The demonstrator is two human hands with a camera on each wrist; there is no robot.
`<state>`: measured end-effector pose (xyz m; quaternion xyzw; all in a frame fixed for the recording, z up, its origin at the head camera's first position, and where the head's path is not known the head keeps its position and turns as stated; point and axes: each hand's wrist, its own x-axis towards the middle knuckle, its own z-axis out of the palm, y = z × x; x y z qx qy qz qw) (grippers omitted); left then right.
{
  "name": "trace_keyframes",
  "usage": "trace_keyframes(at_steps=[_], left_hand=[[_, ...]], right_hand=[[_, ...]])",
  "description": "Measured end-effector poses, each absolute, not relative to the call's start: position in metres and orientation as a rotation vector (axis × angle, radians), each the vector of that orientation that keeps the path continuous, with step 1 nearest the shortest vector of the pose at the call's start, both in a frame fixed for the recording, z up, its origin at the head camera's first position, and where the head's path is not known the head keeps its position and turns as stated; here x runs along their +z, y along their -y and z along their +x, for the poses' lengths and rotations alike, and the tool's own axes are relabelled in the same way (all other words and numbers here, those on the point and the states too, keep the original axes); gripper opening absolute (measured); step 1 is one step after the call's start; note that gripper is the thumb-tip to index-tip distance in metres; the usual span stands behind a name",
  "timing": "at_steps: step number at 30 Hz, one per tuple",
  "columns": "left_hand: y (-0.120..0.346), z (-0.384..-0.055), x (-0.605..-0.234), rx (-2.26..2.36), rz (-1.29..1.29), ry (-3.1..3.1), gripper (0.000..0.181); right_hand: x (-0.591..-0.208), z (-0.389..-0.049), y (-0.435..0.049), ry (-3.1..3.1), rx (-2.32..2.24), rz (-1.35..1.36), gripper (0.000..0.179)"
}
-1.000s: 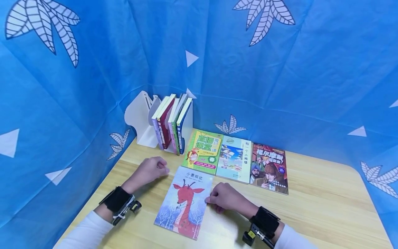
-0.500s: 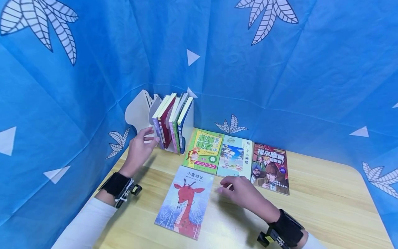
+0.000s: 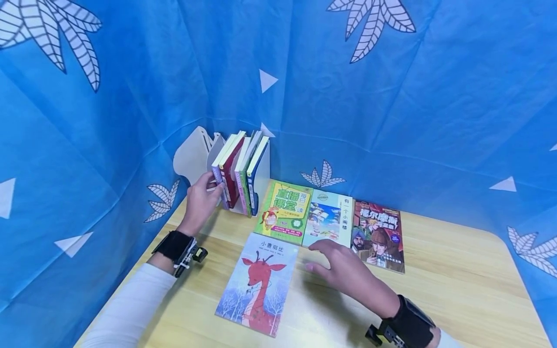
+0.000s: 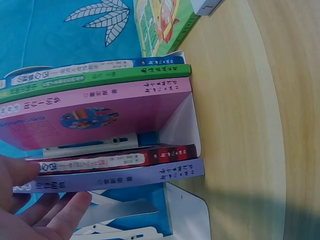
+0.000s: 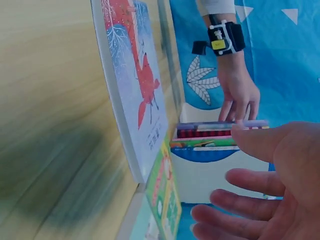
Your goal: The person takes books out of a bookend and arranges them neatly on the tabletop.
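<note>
My left hand [image 3: 201, 199] is at the white book rack, its thumb and fingers on either side of the purple book [image 4: 125, 179], pinching it near the spine. The thumb tip overlaps the spine of the red book [image 4: 125, 159] beside it. To the right of these stand a pink book [image 4: 100, 112], a green book [image 4: 105, 81] and a blue book [image 4: 115, 66], all upright. Over the table, my right hand [image 3: 348, 270] hovers with its fingers apart, holding nothing. Just left of it lies the deer-cover book [image 3: 257, 285], flat on the wood.
The white rack [image 3: 189, 159] has an unfilled section at its left end. Flat along the back of the table [image 3: 457, 290] lie a green-and-yellow book [image 3: 285, 212], a pale blue book [image 3: 327, 220] and a dark detective-cover book [image 3: 378, 237]. Blue curtain hangs behind.
My left hand has moved up from the table to the rack and taken hold of the purple book. The right hand has left the deer-cover book's edge, moved right and spread its fingers.
</note>
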<state>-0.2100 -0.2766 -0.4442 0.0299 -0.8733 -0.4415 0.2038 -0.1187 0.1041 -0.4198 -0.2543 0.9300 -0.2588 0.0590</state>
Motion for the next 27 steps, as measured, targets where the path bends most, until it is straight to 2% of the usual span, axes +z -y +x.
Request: trace_keyframes(at_steps=[11, 18, 27], left_hand=[[0.268, -0.213, -0.448, -1.182, 0.138, 2.382, 0.035], [0.267, -0.204, -0.448, -1.113, 0.206, 2.307, 0.033], [0.268, -0.187, -0.444, -1.036, 0.169, 2.223, 0.030]], right_hand=[[-0.413, -0.118, -0.093, -2.884, -0.784, -0.886, 0.040], [-0.407, -0.121, -0.083, -2.868, -0.811, -0.975, 0.045], [-0.401, -0.126, -0.071, -2.848, -0.852, -0.946, 0.048]])
